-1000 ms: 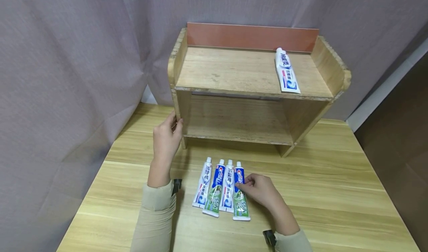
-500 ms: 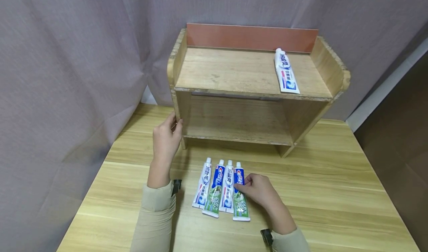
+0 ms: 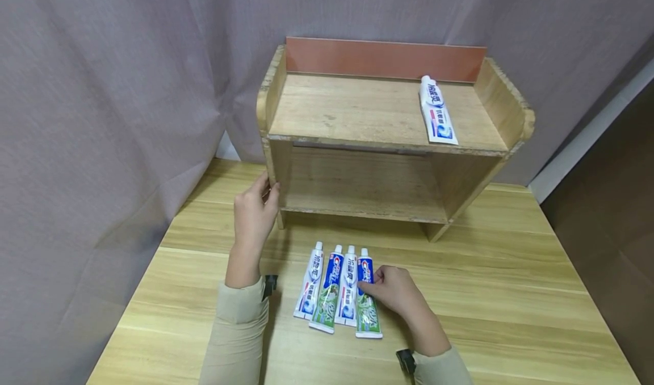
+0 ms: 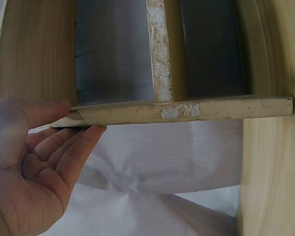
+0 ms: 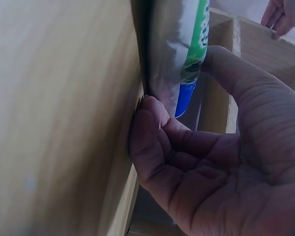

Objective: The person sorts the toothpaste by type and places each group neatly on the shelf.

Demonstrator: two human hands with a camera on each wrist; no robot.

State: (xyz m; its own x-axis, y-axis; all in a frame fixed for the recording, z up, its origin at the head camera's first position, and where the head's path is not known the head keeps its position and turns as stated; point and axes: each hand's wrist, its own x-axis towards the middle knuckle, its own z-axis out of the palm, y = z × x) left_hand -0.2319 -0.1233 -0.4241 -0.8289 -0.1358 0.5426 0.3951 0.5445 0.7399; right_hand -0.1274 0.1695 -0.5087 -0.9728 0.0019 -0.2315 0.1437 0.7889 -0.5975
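Note:
My left hand (image 3: 252,212) grips the left side panel (image 4: 137,112) of a two-tier wooden shelf (image 3: 352,109), thumb on the inner face and fingers on the outer. My right hand (image 3: 401,291) pinches a blue-and-green toothpaste tube (image 3: 368,311), the rightmost in a row lying on the table. Its thumb lies on the tube's printed face; in the right wrist view the fingertips (image 5: 152,110) are tucked at the underside near the table. Beside it lie a white tube (image 3: 347,294), another blue-and-green tube (image 3: 328,294) and a second white tube (image 3: 309,288), caps toward the shelf.
On the shelf's upper board, toward the right, lies one more white toothpaste tube (image 3: 437,112). A reddish-brown strip (image 3: 385,58) runs along the shelf's back. Grey curtain (image 3: 128,118) hangs behind and left of the wooden table (image 3: 511,294); a dark brown panel (image 3: 603,203) stands at the right.
My right forearm has shifted slightly left. Both hands keep their places on the shelf panel and the toothpaste tube, and the tubes lie as before.

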